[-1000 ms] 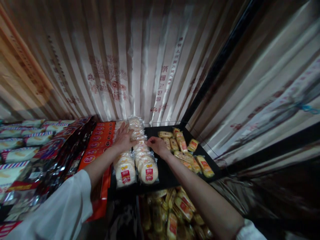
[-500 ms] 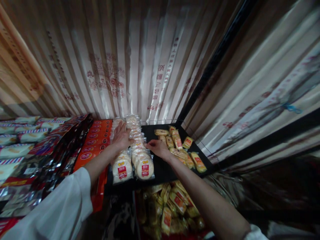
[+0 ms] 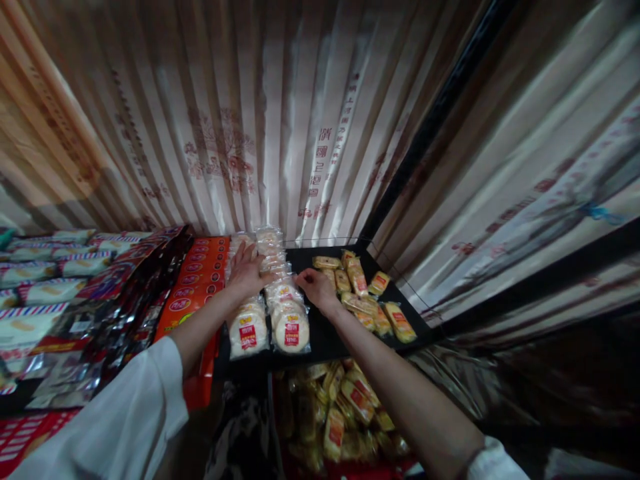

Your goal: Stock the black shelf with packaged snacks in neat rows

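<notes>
Two rows of round white rice crackers in clear wrappers lie overlapping on a black shelf; the front packets are a left one [image 3: 249, 339] and a right one [image 3: 291, 333], both with red labels. My left hand [image 3: 247, 270] rests over the rows with its fingers spread, the thumb reaching toward the right row. At that row's right edge, my right hand [image 3: 317, 288] is closed, with thumb and fingertips pinched against the wrappers. What is between those fingertips is too small to make out.
Yellow-wrapped snack packets [image 3: 363, 303] lie loosely on the shelf at right. Below is a box of similar packets [image 3: 345, 413]. Orange packaging [image 3: 193, 283], dark shiny bags [image 3: 135, 287] and striped white packets [image 3: 50, 290] stand at left. A printed curtain [image 3: 280, 120] hangs behind.
The view has shifted slightly, moving the scene a little to the right. Both hands stay at the same cracker rows, with the right hand's fingertips slightly higher along the edge.
</notes>
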The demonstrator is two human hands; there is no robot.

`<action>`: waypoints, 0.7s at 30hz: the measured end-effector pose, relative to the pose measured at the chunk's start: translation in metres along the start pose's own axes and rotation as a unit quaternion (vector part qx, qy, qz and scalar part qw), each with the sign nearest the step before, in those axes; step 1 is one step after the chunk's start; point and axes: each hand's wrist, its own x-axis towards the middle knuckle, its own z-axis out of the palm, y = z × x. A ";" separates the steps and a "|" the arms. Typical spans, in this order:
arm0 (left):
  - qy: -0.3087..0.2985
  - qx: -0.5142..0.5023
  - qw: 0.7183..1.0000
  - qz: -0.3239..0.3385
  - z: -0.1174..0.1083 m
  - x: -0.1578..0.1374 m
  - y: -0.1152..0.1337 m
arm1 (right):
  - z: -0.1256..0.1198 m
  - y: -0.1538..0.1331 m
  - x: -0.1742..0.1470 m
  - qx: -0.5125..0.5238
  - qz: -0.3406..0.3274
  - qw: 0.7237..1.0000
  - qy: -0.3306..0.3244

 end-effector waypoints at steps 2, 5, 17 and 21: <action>0.002 0.007 1.000 0.013 0.000 -0.003 0.000 | 0.003 0.000 -0.001 0.009 0.005 1.000 0.007; -0.003 0.026 0.999 0.023 -0.001 -0.006 0.001 | 0.000 -0.003 -0.006 -0.003 0.024 1.000 0.019; -0.006 0.022 1.000 0.014 -0.004 -0.008 0.005 | -0.019 -0.003 -0.029 0.005 0.005 0.995 -0.096; 0.004 0.007 1.000 0.018 -0.004 -0.010 0.002 | -0.011 0.001 -0.023 -0.002 0.016 0.999 -0.040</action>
